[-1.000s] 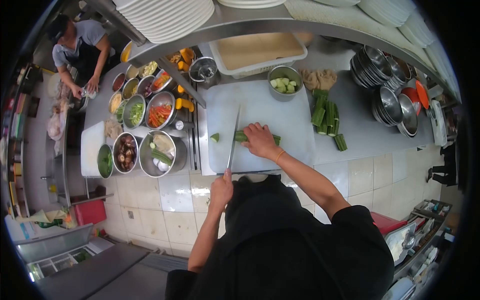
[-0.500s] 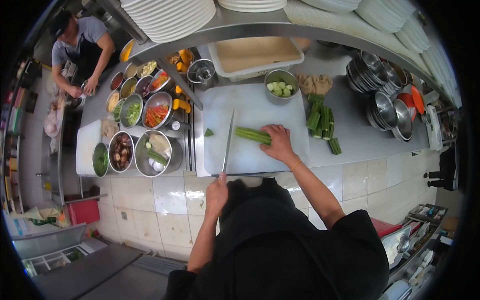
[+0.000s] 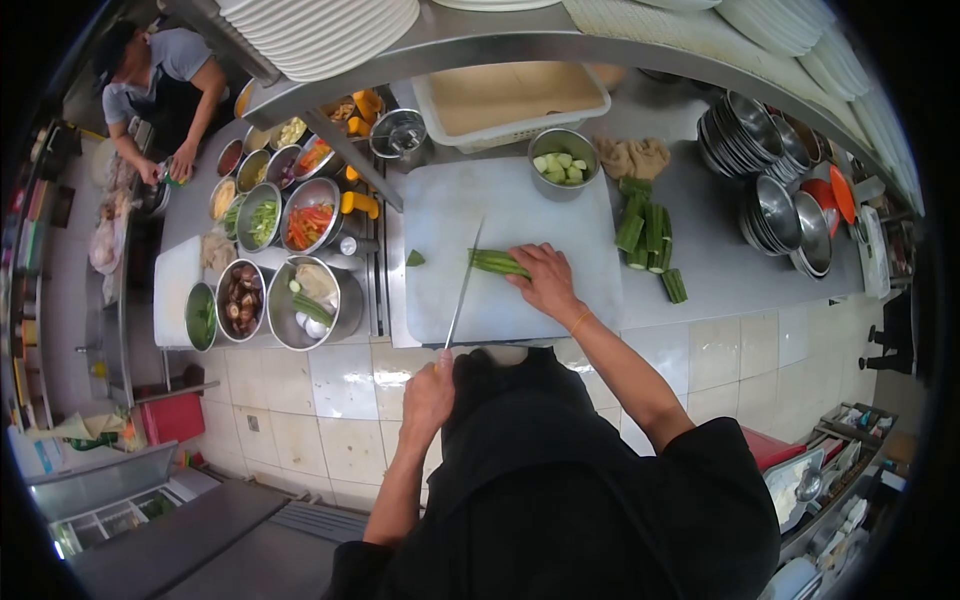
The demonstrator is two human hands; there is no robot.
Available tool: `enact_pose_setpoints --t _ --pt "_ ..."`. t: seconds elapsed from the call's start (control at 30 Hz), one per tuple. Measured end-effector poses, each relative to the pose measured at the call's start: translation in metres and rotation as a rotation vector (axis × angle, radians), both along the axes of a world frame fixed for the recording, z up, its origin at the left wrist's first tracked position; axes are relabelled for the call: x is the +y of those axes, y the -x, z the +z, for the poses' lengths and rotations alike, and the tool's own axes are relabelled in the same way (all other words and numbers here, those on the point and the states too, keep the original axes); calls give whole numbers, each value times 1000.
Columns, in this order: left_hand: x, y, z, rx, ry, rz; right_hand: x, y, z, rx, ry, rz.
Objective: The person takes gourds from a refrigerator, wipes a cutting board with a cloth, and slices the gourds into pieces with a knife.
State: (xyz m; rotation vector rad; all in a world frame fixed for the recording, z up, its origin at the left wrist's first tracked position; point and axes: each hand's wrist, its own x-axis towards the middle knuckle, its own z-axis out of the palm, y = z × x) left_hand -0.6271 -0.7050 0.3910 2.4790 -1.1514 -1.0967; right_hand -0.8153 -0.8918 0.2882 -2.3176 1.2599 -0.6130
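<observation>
My left hand (image 3: pixel 428 402) is wrapped round the handle of a long kitchen knife (image 3: pixel 462 298). Its blade reaches over the white cutting board (image 3: pixel 440 210) and meets the left end of a striped green gourd (image 3: pixel 493 262). From the other end, my right hand (image 3: pixel 546 283) grips the gourd and presses it on the board. A small green offcut (image 3: pixel 415 258) lies left of the blade. Behind my right hand, a steel bowl (image 3: pixel 562 190) holds pale green chunks (image 3: pixel 560 167). Several more gourd lengths (image 3: pixel 645 232) lie on the counter to the right of the board.
Steel bowls of cut vegetables (image 3: pixel 310 227) crowd the left counter, with a pot (image 3: pixel 345 310) at its front. A white basket (image 3: pixel 512 105) sits behind the board under a plate shelf (image 3: pixel 480 45). Stacked bowls (image 3: pixel 740 135) stand at right. A co-worker (image 3: pixel 165 90) works at far left.
The knife blade has come rightward onto the gourd's left end. My right hand has shifted slightly left along the gourd. The co-worker's hands have moved a little.
</observation>
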Motion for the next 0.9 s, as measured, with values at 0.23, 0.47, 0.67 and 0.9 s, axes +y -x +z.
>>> enact_pose_setpoints --t 0.23,0.47,0.67,0.9 --pt "-8 -3 -37 21 44 -46 0 -1 5 4 -25 -1" --pt "-28 -3 -53 44 87 -11 -6 -1 -1 41 33 -85" --pt "11 -26 -21 108 178 259 -1 -36 25 59 197 -63" --pt "69 -64 -31 12 141 355 7 -146 14 94 -44 104"
